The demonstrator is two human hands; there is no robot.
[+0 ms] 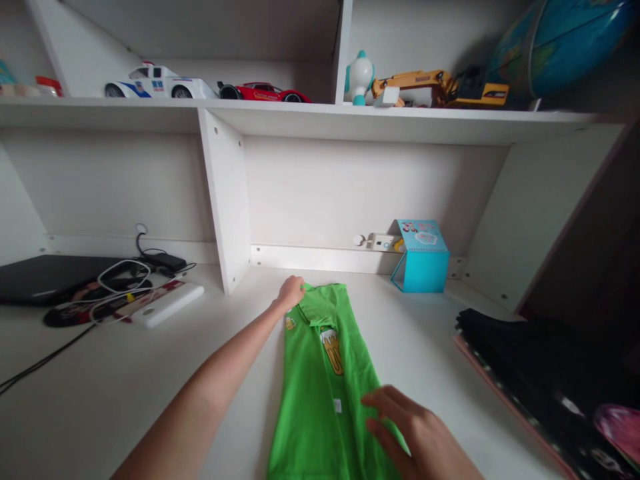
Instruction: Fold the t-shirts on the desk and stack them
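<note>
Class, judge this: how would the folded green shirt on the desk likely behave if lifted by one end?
The green shirt would probably droop and unfold, since it is thin cloth lying flat. It looks light. It likely slides easily on the smooth white desk.

Toy cars (pixel 207 87) above; blue box (pixel 421 257) (desk's back).

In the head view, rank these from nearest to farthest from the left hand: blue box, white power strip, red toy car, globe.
From the left hand, which rests on the top corner of the green shirt:
1. Blue box, to its right on the desk.
2. White power strip, to its left on the desk; close to the box in distance.
3. Red toy car, on the shelf above.
4. Globe, far upper right.
</note>
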